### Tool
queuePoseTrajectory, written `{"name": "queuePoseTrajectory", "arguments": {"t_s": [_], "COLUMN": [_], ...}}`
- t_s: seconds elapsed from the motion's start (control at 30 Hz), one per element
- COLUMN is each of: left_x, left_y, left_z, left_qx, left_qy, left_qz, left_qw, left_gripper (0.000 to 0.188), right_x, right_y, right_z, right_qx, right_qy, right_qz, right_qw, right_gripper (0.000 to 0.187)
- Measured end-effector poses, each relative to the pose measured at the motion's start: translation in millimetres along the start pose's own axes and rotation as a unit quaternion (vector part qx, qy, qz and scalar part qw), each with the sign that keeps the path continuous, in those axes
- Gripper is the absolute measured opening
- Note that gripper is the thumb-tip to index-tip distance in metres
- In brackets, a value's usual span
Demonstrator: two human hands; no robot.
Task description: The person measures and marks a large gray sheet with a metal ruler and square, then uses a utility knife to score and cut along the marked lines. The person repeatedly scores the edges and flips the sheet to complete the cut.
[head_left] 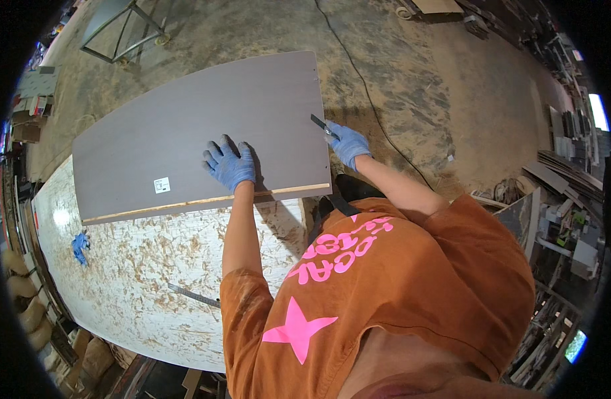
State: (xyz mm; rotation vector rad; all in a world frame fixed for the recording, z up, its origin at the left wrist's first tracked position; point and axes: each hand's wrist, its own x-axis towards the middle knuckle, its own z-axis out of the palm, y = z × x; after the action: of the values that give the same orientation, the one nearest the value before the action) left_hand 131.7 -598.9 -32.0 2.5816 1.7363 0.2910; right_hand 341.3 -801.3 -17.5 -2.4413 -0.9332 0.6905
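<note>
Beneath gloved fingers (214,147) lies a labelled grey panel (189,123).

The head view looks down at a panel (176,136).

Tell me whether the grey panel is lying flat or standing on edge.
Flat: the grey panel lies across the white tabletop, broad face up, with the left hand spread on it.

black tool (318,123) partly hidden in right hand (351,145), white label's print (162,185) illegibly small
</note>
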Motion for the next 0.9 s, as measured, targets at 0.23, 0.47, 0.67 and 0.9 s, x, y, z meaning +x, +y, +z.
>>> {"name": "queuePoseTrajectory", "arguments": {"t_s": [0.23, 0.47, 0.67, 0.9], "left_x": [1.9, 1.5, -0.9, 0.7], "left_y": [2.8, -1.8, -3.0, 1.0], "left_z": [1.6, 5.6, -0.2, 1.6], "left_qx": [-0.004, -0.009, -0.002, -0.013], "left_qy": [0.009, 0.022, 0.008, 0.029], "left_qz": [0.008, 0.000, 0.000, 0.009], "left_qw": [1.000, 1.000, 1.000, 0.999], "left_gripper": [0.060, 0.060, 0.061, 0.058], "right_x": [82.7, 33.9, 67.3, 90.3], "right_y": [-3.8, -7.8, -15.3, -9.2], "right_z": [-23.8, -19.6, -31.5, -28.1], "right_qx": [0.067, 0.037, 0.019, 0.073], "right_qy": [0.013, 0.000, -0.018, 0.021], "right_qz": [-0.008, -0.005, 0.009, -0.016], "right_qw": [0.998, 0.999, 1.000, 0.997], "right_gripper": [0.034, 0.037, 0.032, 0.030]}}
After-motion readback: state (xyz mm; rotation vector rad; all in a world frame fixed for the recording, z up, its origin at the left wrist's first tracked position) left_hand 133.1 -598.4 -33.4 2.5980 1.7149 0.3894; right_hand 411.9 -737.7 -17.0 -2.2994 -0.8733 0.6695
